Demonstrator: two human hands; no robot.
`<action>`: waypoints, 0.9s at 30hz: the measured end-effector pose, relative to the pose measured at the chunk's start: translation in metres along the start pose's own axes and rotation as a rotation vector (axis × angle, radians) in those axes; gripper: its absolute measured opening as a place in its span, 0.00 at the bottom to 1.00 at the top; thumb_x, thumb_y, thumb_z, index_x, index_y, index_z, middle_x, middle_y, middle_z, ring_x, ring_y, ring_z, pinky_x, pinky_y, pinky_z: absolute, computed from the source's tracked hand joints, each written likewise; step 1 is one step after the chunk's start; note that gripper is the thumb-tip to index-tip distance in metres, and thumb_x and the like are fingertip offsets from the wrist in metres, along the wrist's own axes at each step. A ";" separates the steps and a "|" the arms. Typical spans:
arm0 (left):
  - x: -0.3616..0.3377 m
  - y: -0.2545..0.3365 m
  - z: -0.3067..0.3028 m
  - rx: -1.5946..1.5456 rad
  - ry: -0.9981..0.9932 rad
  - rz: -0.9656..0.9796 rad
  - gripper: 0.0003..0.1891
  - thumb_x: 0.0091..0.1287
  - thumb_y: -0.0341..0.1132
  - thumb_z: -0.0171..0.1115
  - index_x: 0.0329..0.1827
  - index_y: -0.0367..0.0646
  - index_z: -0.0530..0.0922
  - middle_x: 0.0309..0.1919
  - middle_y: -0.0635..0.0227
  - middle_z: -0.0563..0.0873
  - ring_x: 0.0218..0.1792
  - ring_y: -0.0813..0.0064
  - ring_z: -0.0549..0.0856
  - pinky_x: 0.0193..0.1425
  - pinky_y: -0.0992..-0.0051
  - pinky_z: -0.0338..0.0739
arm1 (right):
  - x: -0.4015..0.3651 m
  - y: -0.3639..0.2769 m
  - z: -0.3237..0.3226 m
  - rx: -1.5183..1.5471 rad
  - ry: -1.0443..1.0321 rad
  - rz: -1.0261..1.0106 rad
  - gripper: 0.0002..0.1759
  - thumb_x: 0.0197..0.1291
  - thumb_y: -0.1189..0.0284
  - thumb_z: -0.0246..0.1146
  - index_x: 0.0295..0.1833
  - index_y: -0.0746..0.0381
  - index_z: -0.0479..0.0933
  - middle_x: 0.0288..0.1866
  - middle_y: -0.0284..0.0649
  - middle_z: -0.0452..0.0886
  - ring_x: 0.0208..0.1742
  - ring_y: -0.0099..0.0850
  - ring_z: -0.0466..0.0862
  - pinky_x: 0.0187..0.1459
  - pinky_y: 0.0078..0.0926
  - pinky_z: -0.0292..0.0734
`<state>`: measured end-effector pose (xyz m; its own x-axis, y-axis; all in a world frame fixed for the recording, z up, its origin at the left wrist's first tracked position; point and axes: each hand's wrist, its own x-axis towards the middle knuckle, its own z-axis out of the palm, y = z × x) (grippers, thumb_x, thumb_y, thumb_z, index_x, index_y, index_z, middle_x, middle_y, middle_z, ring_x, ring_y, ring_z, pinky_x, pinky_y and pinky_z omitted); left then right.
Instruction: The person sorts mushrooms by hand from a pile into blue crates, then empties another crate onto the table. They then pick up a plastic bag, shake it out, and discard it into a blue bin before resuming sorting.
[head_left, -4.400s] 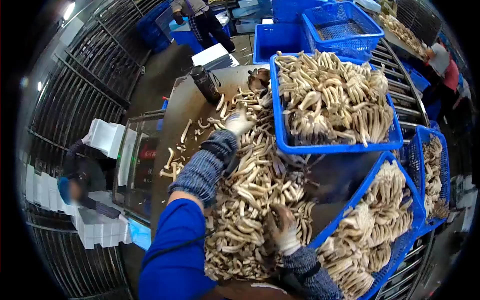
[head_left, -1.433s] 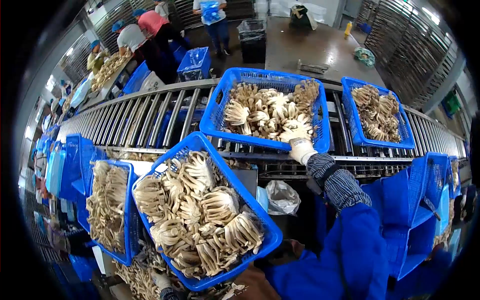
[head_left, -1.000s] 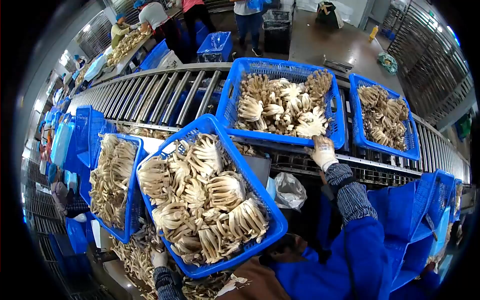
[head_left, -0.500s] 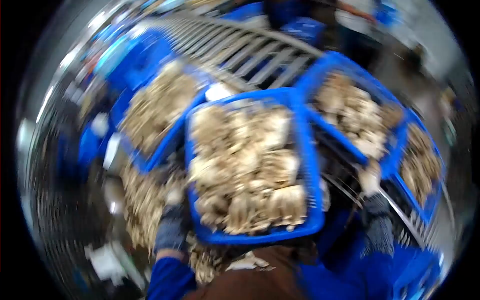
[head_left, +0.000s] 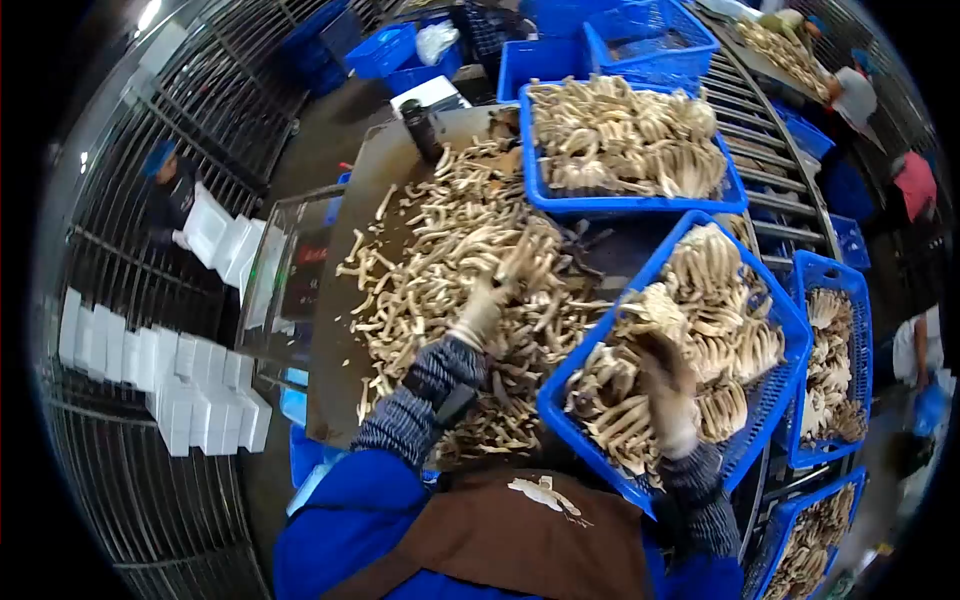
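1. Packing room, wire racks on the left; a co-worker is seen beside white boxes, well apart from the table.
2. Roller conveyor, set along the right side behind the crates.
3. Metal table, left side partly bare, on which loose mushrooms are spread.
4. Near crate, filled with mushroom clumps and set obliquely at the table's right. Its left rim is interposed between the two hands. Beyond it, a far crate is heaped likewise; a side crate is placed farther right.
5. Right hand, gloved and blurred, held over the near crate's clumps; whether anything is pinched cannot be told.
6. Left hand, gloved, placed over the loose mushrooms and nearer to them. Its fingers are bent at the mushroom cluster; a closed grip cannot be confirmed.
7. Mushroom cluster, located just beyond the left hand's fingertips, its stalks directed forward and slightly right, roughly in line with the forearm.
8. Dark flask, stood at the table's far end, clear of both hands.
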<state>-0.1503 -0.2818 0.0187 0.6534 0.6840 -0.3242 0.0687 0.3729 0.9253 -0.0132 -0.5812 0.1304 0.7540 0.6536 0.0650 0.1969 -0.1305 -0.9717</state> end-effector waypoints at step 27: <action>-0.071 0.023 -0.135 0.011 0.231 -0.023 0.26 0.69 0.26 0.52 0.69 0.31 0.60 0.55 0.47 0.78 0.45 0.68 0.82 0.50 0.75 0.80 | 0.041 0.089 0.292 -0.219 -0.166 -0.017 0.31 0.57 0.79 0.60 0.67 0.65 0.62 0.55 0.50 0.73 0.49 0.41 0.80 0.48 0.32 0.82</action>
<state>-0.2964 -0.2372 0.0361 0.4620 0.8011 -0.3806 0.0908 0.3842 0.9188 -0.1478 -0.3481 -0.0193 0.6400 0.7679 0.0255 0.3529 -0.2643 -0.8975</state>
